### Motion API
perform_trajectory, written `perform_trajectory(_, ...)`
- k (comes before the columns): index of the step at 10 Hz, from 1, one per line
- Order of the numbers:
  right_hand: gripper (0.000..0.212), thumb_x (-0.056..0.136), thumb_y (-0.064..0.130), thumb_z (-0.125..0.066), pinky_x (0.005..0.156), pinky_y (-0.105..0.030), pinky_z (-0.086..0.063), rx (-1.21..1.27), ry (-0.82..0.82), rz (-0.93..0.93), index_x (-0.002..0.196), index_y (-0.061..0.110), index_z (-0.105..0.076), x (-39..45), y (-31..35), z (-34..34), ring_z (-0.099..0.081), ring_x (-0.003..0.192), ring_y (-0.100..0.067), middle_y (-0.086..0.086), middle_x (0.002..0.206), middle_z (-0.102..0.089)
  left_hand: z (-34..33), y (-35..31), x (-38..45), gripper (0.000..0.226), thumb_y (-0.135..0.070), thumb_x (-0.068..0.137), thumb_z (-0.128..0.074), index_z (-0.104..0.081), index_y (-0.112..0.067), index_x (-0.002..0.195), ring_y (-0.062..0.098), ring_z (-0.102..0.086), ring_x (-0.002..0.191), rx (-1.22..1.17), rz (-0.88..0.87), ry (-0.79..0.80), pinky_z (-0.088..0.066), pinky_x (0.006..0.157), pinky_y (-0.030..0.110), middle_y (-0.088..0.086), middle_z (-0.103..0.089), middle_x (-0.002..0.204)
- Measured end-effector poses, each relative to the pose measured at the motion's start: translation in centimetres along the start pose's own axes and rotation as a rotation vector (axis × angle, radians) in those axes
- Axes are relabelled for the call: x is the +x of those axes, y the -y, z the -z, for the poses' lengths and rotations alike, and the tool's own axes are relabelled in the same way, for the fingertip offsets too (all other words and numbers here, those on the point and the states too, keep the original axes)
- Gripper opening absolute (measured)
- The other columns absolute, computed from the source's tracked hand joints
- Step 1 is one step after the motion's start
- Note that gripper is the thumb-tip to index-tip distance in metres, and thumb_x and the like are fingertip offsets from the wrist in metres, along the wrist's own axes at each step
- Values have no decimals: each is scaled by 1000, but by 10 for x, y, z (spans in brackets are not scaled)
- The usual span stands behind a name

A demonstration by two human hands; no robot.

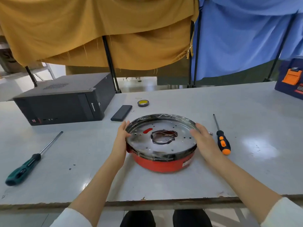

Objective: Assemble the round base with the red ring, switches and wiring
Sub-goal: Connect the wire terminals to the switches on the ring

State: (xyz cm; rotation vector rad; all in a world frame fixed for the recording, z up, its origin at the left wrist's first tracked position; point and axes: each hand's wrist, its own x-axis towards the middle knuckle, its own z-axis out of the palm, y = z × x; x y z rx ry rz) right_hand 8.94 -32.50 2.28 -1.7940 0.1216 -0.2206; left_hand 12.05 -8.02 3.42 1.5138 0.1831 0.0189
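The round base [161, 140] sits near the front edge of the table [229, 169], about midway along it. Its metal plate faces up, with a taped hole at the centre where some wiring shows, and the red ring [164, 164] is already seated under the plate's taped rim. The left hand [122, 136] holds the left rim, thumb hooked over the top edge. The right hand [203, 138] lies against the right rim with its fingers fairly straight; whether it truly grips cannot be told.

Judging by this, plate and ring are joined. The switches are not visible, so their state is unknown, and screws likely remain to be driven.

An orange-handled screwdriver [222, 140] lies just right of the base and a green-handled one [29, 163] well off to the left. Behind are a tape roll [143, 103], a dark flat bar [121, 113] and a computer case [65, 100] towards the back left.
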Motion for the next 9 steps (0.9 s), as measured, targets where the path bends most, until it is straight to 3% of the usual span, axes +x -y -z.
perform_trajectory(1, 48, 98, 13, -41, 99, -16, -19, -18, -8, 72, 144, 23, -33, -1, -11, -6, -31, 127, -3, 8, 138, -37, 0, 10, 7, 31, -25, 94, -45, -67, -19, 116, 13, -62, 56, -63, 31, -1, -47, 52, 22, 1, -68, 66)
perform_trajectory(2, 50, 96, 7, -37, 96, -9, -17, -83, -19, 128, 144, 23, -32, 4, -15, -15, -27, 116, 7, 13, 130, -32, -6, 11, 17, 39, -26, 97, -48, -78, -31, 72, 6, -69, 58, -186, 29, 46, -50, 47, 15, -6, -71, 62)
perform_trajectory(4, 60, 91, 0, -35, 98, -15, -17, -85, -26, 104, 144, 28, -30, 30, -16, -19, -24, 114, 8, 13, 127, -26, -11, 9, 46, 30, -23, 96, -50, -75, -32, 82, 7, -70, 63, -153, -2, -9, -52, 50, 16, -4, -72, 65)
perform_trajectory(5, 62, 90, -1, -35, 100, -16, -16, -82, -10, 96, 144, 28, -31, 39, -17, -19, -22, 117, 7, 13, 128, -26, -13, 14, 56, 26, -15, 97, -46, -67, -31, 100, 6, -71, 70, -182, -22, -4, -54, 56, 19, -6, -74, 76)
perform_trajectory(7, 61, 91, -1, -35, 104, -17, -16, -77, 6, 77, 145, 25, -30, 45, -19, -13, -22, 127, 3, 13, 134, -28, -22, 16, 52, 62, -20, 102, -34, -75, -45, 64, 0, -69, 62, -206, -85, 143, -51, 48, 13, -12, -73, 68)
perform_trajectory(8, 53, 96, 10, -41, 102, -17, -16, -113, 37, 82, 146, 26, -29, 44, -15, -11, -22, 128, 3, 14, 132, -28, -20, 12, 52, 47, -26, 101, -33, -76, -41, 91, 4, -70, 84, -144, -76, 68, -54, 69, 16, -11, -74, 93)
perform_trajectory(9, 53, 99, 26, -45, 101, -15, -14, -204, 1, 94, 148, 20, -25, 42, -5, -3, -23, 137, -5, 7, 144, -28, -9, 13, 46, 38, -32, 99, -36, -47, -28, 135, 14, -51, 120, 6, -169, -152, -41, 104, 35, -6, -53, 134)
